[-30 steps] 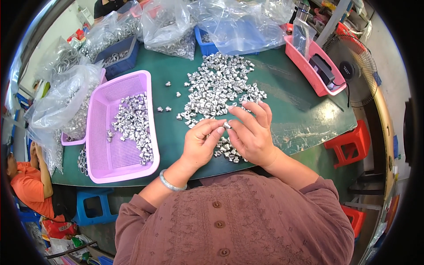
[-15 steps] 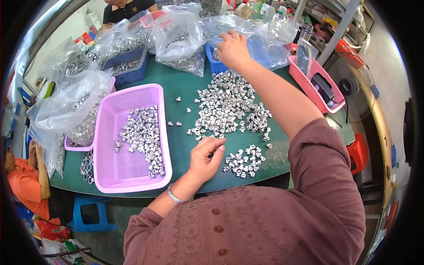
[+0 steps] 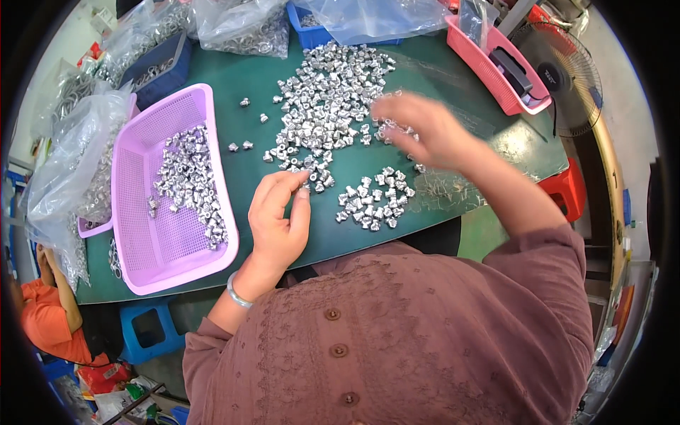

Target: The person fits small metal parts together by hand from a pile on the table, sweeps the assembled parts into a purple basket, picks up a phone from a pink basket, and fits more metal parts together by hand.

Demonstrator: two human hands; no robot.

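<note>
A large pile of small silvery metal fittings (image 3: 319,106) spreads over the green table (image 3: 397,191). At the pile's near edge is my left hand (image 3: 276,216), its thumb and forefinger tips drawn together around what looks like one small fitting. Smeared by motion, my right hand (image 3: 428,131) passes over the pile's right side; whether its fingers hold anything cannot be made out. A smaller group of fittings (image 3: 375,200) lies between my hands, close to the table's near edge. Left of my left hand, a lilac perforated basket (image 3: 138,248) holds more such fittings.
Several clear bags of metal parts (image 3: 244,28) and a dark blue bin (image 3: 159,74) line the back left. A blue tray (image 3: 309,32) stands behind the pile. At right are a pink basket (image 3: 467,49) and a fan (image 3: 556,78). Another person in orange (image 3: 53,322) sits far left.
My right hand has come back from the blue tray to the pile's right side. My left hand has moved to the pile's near edge. The view has tilted downward.
</note>
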